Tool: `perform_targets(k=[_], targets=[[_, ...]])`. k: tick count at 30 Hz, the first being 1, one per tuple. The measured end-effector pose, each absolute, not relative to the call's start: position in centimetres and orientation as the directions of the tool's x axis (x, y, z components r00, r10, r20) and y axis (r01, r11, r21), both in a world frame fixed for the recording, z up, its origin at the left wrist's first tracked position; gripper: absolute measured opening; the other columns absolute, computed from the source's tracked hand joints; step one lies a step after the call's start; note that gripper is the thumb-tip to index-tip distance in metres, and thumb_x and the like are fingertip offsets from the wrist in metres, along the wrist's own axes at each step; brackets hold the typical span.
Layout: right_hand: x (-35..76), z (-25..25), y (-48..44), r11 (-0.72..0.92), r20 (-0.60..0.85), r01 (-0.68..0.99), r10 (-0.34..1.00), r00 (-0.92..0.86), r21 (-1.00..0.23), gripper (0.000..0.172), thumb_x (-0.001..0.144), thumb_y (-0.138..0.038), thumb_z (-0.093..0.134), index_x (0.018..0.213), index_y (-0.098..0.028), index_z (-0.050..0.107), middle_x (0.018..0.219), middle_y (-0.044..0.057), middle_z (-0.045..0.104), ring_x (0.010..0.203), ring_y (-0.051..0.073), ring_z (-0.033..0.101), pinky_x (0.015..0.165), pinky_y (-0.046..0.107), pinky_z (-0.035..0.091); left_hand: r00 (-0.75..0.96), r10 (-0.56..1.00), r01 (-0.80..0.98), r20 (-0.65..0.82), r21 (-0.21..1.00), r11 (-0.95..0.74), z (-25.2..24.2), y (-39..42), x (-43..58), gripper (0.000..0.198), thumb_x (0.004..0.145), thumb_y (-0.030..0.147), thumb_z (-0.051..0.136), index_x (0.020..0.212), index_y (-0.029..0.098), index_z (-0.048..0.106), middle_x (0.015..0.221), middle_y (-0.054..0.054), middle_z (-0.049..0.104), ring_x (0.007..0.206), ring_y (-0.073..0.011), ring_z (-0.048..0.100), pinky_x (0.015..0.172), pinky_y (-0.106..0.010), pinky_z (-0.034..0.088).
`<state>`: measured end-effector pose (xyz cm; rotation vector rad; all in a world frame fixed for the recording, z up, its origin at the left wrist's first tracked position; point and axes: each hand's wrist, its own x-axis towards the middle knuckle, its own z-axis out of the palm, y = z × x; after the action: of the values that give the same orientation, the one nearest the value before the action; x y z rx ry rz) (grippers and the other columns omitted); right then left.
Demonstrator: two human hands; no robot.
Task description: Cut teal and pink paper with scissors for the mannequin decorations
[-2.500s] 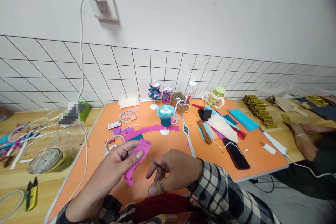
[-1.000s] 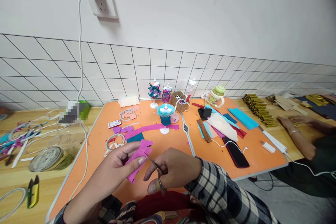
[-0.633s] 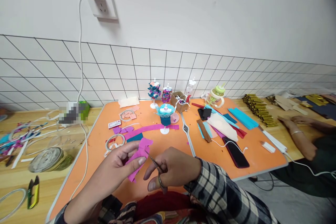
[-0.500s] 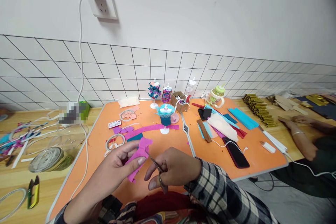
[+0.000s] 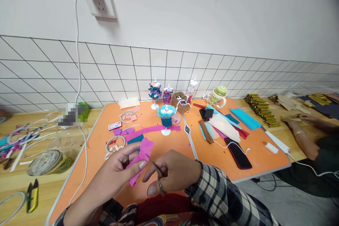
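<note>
My left hand (image 5: 120, 165) pinches a folded strip of magenta crepe paper (image 5: 140, 157) between thumb and fingers, above the near edge of the orange table (image 5: 169, 144). My right hand (image 5: 173, 173) grips small metal scissors (image 5: 156, 171), thumb through one ring, with the blades meeting the right edge of the paper. Both hands are closed on what they hold.
Beyond my hands lie a long magenta strip (image 5: 153, 129), a teal piece, tape rolls (image 5: 116, 143) and small paper-dressed figures on stands (image 5: 166, 114). A black phone (image 5: 237, 153) and coloured paper sheets lie at right. Another person's hands (image 5: 302, 130) work at far right. Cables and a round tin (image 5: 43, 162) sit left.
The scissor blades have reached the paper's right edge, where earlier they hung clear. The left hand has raised and turned the strip slightly. The other person's hands moved further back.
</note>
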<state>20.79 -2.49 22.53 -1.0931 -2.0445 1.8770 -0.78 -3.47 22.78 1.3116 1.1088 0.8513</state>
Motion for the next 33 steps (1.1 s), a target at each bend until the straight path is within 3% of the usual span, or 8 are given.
perform_targets(k=[16,22,33], targets=[[20.8,22.0,-2.4,-0.031,-0.324,0.381,0.59,-0.739,-0.924,0.047,0.08,-0.057,0.078,0.11,-0.021,0.078,0.058,-0.005,0.063,0.057,0.009,0.06,0.061,0.018,0.043,0.23,0.957,0.149,-0.176,0.978,0.144,22.9,-3.6,-0.3,0.068,0.077,0.055,0.079,0.13,0.02,0.056,0.06,0.009,0.059,0.048,-0.0125,0.054,0.053,-0.026,0.046],[21.0,22.5,-2.4,0.015,-0.318,0.414,0.617,-0.72,-0.91,0.058,0.067,-0.058,0.087,0.112,-0.023,0.078,0.063,-0.006,0.06,0.058,0.009,0.052,0.057,0.02,0.039,0.257,0.95,0.152,-0.178,0.978,0.143,22.7,-3.7,-1.1,0.064,0.081,0.059,0.075,0.129,0.021,0.056,0.063,0.007,0.061,0.052,-0.0144,0.056,0.055,-0.028,0.048],[20.8,22.1,-2.5,-0.028,-0.35,0.411,0.58,-0.736,-0.911,0.048,0.08,-0.055,0.078,0.112,-0.02,0.077,0.057,-0.007,0.061,0.054,0.008,0.056,0.058,0.017,0.04,0.236,0.95,0.171,-0.204,0.971,0.166,22.0,-3.7,-1.7,0.064,0.083,0.049,0.077,0.137,0.021,0.055,0.07,0.004,0.068,0.053,-0.0138,0.058,0.057,-0.028,0.051]])
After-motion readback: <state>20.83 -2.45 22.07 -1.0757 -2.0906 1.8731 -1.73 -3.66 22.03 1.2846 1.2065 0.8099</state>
